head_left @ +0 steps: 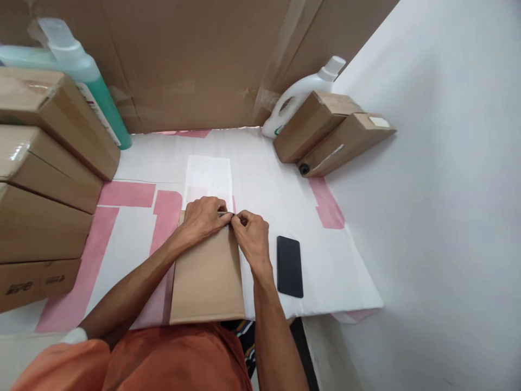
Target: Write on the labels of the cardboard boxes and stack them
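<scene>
A flat brown cardboard box (207, 277) lies lengthwise in front of me on the white and pink table cover (260, 174). My left hand (203, 216) rests on its far end with the fingers curled down over the edge. My right hand (252, 233) pinches at the box's far right corner, fingertips meeting those of my left hand. A white sheet (209, 176) lies flat just beyond the box. What the fingertips pinch is too small to make out.
A black phone (290, 266) lies right of the box. Several stacked cardboard boxes (44, 184) stand at the left, with a green liquid bottle (81, 70) behind. Two boxes (329, 136) and a white jug (301, 92) sit at the back right. A white wall (448, 190) runs along the right.
</scene>
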`<state>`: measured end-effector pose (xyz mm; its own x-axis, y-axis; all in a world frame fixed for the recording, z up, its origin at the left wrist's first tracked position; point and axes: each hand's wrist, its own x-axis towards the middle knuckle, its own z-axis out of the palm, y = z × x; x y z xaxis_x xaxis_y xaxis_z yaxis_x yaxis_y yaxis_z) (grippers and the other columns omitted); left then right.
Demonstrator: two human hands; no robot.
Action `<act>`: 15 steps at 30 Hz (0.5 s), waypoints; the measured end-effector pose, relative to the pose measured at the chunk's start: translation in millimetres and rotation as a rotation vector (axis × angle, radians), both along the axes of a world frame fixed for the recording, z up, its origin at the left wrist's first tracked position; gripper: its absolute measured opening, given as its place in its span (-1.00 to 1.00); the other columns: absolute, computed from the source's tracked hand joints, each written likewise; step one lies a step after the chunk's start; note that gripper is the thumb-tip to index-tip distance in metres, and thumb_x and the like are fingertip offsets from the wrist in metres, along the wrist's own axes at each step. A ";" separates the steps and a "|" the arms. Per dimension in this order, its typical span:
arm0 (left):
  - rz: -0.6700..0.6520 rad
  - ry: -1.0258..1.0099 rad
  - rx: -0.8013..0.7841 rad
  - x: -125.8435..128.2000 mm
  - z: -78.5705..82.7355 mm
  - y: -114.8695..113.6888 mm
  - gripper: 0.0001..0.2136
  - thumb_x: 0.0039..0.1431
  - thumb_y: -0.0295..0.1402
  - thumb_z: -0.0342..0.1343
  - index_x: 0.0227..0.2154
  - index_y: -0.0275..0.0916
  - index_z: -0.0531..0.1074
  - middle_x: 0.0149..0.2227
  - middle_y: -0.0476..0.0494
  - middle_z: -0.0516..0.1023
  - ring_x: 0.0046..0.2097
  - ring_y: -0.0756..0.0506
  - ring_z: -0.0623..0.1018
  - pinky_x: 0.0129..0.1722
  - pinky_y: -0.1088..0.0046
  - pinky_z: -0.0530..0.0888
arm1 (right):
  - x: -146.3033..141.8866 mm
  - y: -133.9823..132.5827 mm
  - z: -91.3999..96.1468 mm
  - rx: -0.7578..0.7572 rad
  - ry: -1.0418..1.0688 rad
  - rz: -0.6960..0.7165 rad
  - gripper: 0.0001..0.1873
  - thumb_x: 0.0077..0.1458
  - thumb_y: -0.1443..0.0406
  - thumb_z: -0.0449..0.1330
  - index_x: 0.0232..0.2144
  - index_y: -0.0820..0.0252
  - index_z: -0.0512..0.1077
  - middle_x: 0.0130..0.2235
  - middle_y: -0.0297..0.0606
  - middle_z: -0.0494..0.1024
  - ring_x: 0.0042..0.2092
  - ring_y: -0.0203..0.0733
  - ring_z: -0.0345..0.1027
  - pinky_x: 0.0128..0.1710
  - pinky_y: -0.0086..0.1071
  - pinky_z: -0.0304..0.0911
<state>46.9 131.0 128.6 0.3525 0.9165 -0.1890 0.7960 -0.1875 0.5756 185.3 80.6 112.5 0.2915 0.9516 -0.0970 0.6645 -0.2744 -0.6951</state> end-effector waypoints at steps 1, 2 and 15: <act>-0.002 -0.011 0.002 -0.7 -1.3 0.1 -0.77 0.21 -0.20 0.08 -0.37 -0.12 0.61 -0.30 -0.07 0.67 -0.27 -0.17 0.57 -0.34 0.31 0.27 | -1.0 0.8 -0.7 0.016 -0.017 -0.003 -0.73 0.12 0.26 0.12 -0.59 0.14 0.44 -0.53 -0.28 0.52 -0.46 -0.20 0.25 -0.39 -0.34 0.03; -0.009 -0.019 0.007 -1.3 -2.3 0.2 -0.77 0.21 -0.20 0.07 -0.38 -0.13 0.61 -0.30 -0.07 0.67 -0.28 -0.16 0.56 -0.35 0.31 0.26 | -1.7 1.3 -1.3 0.029 -0.026 -0.004 -0.73 0.12 0.27 0.11 -0.60 0.14 0.43 -0.55 -0.29 0.50 -0.47 -0.21 0.22 -0.39 -0.34 0.01; -0.019 0.012 0.046 -3.9 -3.4 -1.5 -0.80 0.16 -0.13 0.11 -0.34 -0.11 0.55 -0.27 -0.06 0.67 -0.26 -0.18 0.56 -0.34 0.32 0.27 | 14.9 -36.2 -19.8 0.094 0.294 -0.028 -0.50 0.36 -0.04 -0.04 -0.41 0.14 0.44 -0.41 -0.29 0.56 -0.44 -0.20 0.39 -0.35 -0.35 0.19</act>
<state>43.0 129.5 125.2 0.3678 0.9176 -0.1505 0.7986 -0.2288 0.5567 200.2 44.4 92.7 0.2906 0.9523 -0.0930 0.4239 -0.2152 -0.8798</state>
